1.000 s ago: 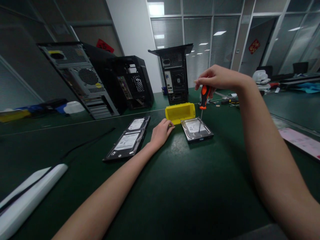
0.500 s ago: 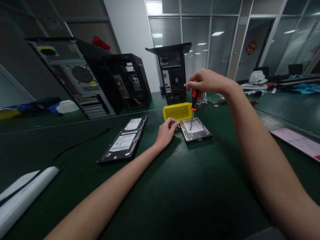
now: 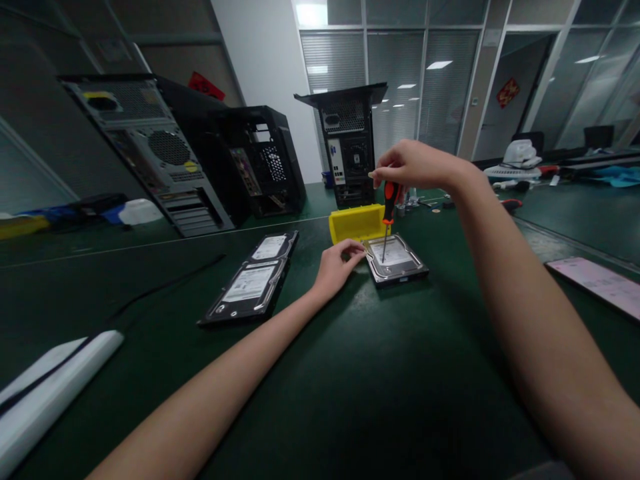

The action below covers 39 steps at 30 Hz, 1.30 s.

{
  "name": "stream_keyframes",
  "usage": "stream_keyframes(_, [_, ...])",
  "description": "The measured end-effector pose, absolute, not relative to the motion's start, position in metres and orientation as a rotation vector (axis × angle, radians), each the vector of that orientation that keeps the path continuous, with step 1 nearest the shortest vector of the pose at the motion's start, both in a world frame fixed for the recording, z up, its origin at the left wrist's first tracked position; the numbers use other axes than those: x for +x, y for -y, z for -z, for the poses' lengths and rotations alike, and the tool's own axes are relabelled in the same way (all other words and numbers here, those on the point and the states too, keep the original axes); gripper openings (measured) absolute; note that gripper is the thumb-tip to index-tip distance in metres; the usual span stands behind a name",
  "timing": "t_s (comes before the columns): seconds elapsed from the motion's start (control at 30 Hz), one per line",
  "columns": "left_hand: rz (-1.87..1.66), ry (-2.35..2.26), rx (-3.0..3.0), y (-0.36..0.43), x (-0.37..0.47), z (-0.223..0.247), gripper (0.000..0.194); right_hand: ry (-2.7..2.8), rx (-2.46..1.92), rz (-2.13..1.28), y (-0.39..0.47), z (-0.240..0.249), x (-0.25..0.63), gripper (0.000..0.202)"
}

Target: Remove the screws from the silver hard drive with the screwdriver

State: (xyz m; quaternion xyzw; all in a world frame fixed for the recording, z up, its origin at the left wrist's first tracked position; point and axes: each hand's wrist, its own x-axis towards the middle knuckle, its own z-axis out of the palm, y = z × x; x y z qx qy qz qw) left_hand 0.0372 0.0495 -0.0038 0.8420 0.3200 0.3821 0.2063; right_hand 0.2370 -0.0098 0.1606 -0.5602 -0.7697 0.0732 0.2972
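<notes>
My right hand [image 3: 400, 165] is closed round the handle of a red and black screwdriver [image 3: 389, 203], which points down. Its tip meets the label of a hard drive [image 3: 400, 270] lying flat on the green table. At that drive's left edge is my left hand [image 3: 340, 267], fingers bent together at the drive's corner; what they pinch, if anything, is too small to tell. Just behind the drive stands a yellow open box [image 3: 357, 223]. Two more hard drives lie end to end on the left, the nearer one [image 3: 247, 287] and the farther one [image 3: 274, 245].
Computer cases stand at the back: a grey-backed one [image 3: 170, 153], an open black one [image 3: 270, 160] and another [image 3: 350, 147]. A white object with a black cable [image 3: 70, 370] lies front left. A pink-screened device [image 3: 600, 280] and tools [image 3: 510, 205] are on the right.
The whole view has shifted slightly. My left fingers have stretched a little to the right, closer over the drive's corner. The screwdriver remains upright on the drive.
</notes>
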Motion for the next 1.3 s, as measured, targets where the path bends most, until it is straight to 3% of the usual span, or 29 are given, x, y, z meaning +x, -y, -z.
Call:
stream_keyframes(0.23, [-1.051, -0.951, 2.596, -0.042, 0.039, 0.004, 0.013, 2.083, -1.538, -0.106, 0.014, -0.161, 0.238, 0.03])
stream_keyframes(0.97, [-0.973, -1.139, 2.792, -0.034, 0.039, 0.001, 0.024, 2.14, -1.539, -0.142, 0.012, -0.16, 0.236, 0.026])
stream_keyframes(1.3, [-1.03, -1.069, 2.712, -0.034, 0.038, 0.001, 0.021, 2.162, -1.588, -0.16, 0.01, -0.161, 0.237, 0.029])
